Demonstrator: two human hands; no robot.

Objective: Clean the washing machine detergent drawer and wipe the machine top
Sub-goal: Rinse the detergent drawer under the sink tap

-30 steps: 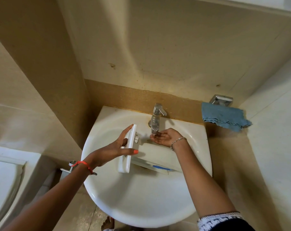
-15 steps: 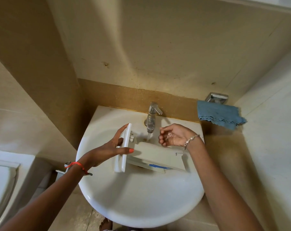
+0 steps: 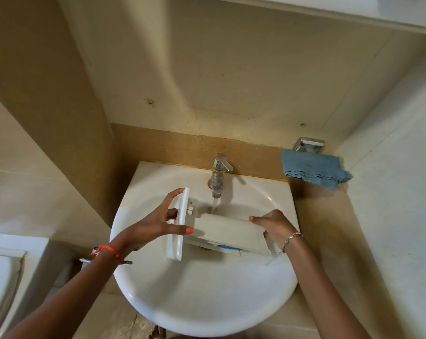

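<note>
Compartments of the detergent drawer face away from camera, so contents can't be told; only a blue bit peeks from under its near edge. Drawer is held lengthwise over the sink bowl, below the tap at the sink's back rim, w/ a thin water stream landing on its far side. Sink drain is hidden beneath it. Left hand grips the white front panel, thumb on the near face, fingers spread over the outer face. Right hand holds the opposite end, fingertips curled over the edge & partly out of sight. Blue cloth hangs off a metal holder on the wall, right of the sink's back corner. Left of the sink, a white fixture is cut off by the frame edge; can't say what it is.
</note>
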